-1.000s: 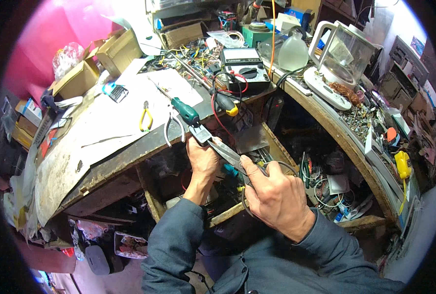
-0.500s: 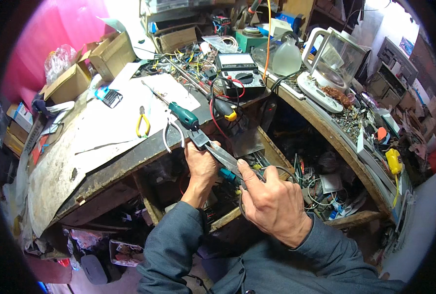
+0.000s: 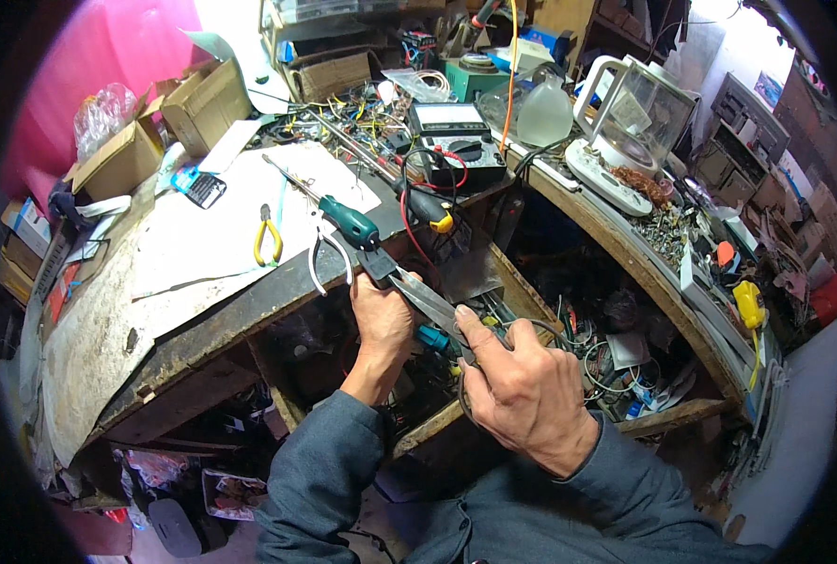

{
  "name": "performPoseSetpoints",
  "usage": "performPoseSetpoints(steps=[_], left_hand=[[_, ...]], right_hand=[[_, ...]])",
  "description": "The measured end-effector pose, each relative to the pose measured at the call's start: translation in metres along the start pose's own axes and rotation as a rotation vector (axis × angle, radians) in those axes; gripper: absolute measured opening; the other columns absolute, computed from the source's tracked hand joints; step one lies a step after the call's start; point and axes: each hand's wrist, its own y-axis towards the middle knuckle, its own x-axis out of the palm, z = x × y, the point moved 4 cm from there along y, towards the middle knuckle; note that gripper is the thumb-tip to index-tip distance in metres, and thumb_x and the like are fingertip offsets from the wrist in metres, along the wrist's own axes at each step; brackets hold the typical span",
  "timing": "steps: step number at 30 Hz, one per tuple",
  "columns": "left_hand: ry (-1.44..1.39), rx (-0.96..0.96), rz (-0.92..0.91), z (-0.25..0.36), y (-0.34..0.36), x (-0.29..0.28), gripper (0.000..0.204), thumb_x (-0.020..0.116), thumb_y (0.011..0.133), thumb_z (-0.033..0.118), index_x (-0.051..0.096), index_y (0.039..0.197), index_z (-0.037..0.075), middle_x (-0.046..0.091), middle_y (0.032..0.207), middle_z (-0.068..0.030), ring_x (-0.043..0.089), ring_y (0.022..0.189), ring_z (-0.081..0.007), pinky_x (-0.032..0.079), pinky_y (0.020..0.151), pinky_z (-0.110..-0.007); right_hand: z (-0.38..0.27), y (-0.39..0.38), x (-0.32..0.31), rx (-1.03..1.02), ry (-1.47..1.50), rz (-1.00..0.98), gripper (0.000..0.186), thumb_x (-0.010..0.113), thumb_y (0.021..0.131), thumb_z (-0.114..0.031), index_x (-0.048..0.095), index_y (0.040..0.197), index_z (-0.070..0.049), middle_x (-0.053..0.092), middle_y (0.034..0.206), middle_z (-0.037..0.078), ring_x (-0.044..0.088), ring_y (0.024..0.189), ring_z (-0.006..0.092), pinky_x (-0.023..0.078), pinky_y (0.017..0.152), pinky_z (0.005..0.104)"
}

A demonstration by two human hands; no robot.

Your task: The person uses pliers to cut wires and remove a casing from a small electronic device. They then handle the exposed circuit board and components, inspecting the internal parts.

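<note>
My left hand (image 3: 381, 324) is curled just under the front edge of the workbench (image 3: 155, 310), closed on the black end of a long flat metal tool (image 3: 428, 296). My right hand (image 3: 522, 390) pinches the tool's other end, with a loop of black cable (image 3: 540, 324) around its fingers. The tool slants from the bench edge down to the right between both hands. Below it, a teal-handled tool (image 3: 432, 338) lies in the open compartment under the bench.
On the bench lie a green-handled screwdriver (image 3: 348, 221), yellow-handled pliers (image 3: 268, 240), grey-handled pliers (image 3: 329, 263), a multimeter (image 3: 456, 146) with red and black leads, and cardboard boxes (image 3: 202, 103). A clear jug (image 3: 545, 113) and blender jar (image 3: 639, 117) stand right. Wires fill the lower shelf (image 3: 616, 367).
Both hands keep their hold on the metal tool at almost the same spot. My right hand has shifted slightly lower along it.
</note>
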Motion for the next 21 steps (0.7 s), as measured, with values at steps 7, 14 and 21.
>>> performPoseSetpoints(steps=[7, 14, 21], left_hand=[[-0.009, -0.074, -0.014, 0.012, -0.006, 0.004, 0.023, 0.075, 0.089, 0.003, 0.057, 0.078, 0.012, 0.057, 0.068, 0.0043, 0.054, 0.057, -0.0078, 0.043, 0.052, -0.027], [-0.042, -0.193, -0.177, 0.016, -0.009, -0.006, 0.018, 0.076, 0.090, 0.011, 0.064, 0.077, 0.012, 0.064, 0.068, 0.0022, 0.054, 0.051, -0.0074, 0.041, 0.047, -0.025], [-0.015, -0.127, -0.180, 0.008, -0.005, -0.007, 0.013, 0.073, 0.095, 0.022, 0.073, 0.091, 0.009, 0.067, 0.068, 0.0025, 0.049, 0.045, -0.0047, 0.033, 0.041, -0.023]], right_hand=[[-0.002, 0.005, -0.008, -0.033, -0.023, 0.030, 0.051, 0.074, 0.083, -0.021, 0.068, 0.133, -0.011, 0.055, 0.079, 0.013, 0.061, 0.053, 0.0307, 0.051, 0.051, 0.0419], [-0.004, 0.013, -0.022, -0.010, -0.047, -0.022, 0.050, 0.075, 0.083, -0.022, 0.069, 0.131, -0.012, 0.058, 0.079, 0.016, 0.066, 0.064, 0.0347, 0.052, 0.057, 0.0446], [-0.007, 0.020, -0.033, -0.069, -0.039, -0.032, 0.042, 0.070, 0.086, -0.019, 0.068, 0.125, -0.005, 0.063, 0.080, 0.021, 0.069, 0.065, 0.0372, 0.056, 0.059, 0.0445]])
